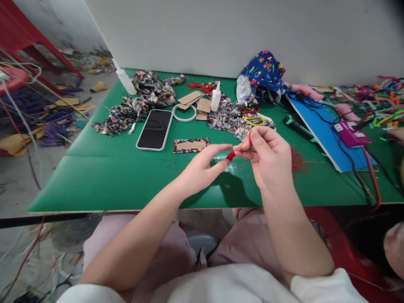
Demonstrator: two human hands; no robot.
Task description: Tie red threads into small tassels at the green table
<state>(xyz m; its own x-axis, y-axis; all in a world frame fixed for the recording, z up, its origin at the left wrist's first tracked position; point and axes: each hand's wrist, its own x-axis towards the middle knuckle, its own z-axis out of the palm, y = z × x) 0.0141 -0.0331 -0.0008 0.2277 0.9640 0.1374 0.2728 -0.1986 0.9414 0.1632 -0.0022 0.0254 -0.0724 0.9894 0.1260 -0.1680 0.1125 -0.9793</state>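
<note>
Over the front of the green table (104, 176), my left hand (205, 168) pinches a small red thread bundle (231, 155) between thumb and fingertips. Close beside it, my right hand (271, 155) is closed, a strand of red thread (251, 136) between its thumb and index finger. Part of the bundle is covered by my fingers. More loose red threads (297, 160) lie beyond my right wrist. Left of my hands rests a card strip (191, 145) edged with dark floral cloth. Yellow-handled scissors (254, 121) lie on floral fabric (225, 120) behind my right hand.
A phone (154, 129), a tape roll (184, 113), brown card pieces (203, 107) and two white glue bottles (216, 97) (125, 80) stand or lie farther back. To the right are a blue board (325, 130), a purple box (352, 134) and cables. Another person's hand (398, 134) shows there.
</note>
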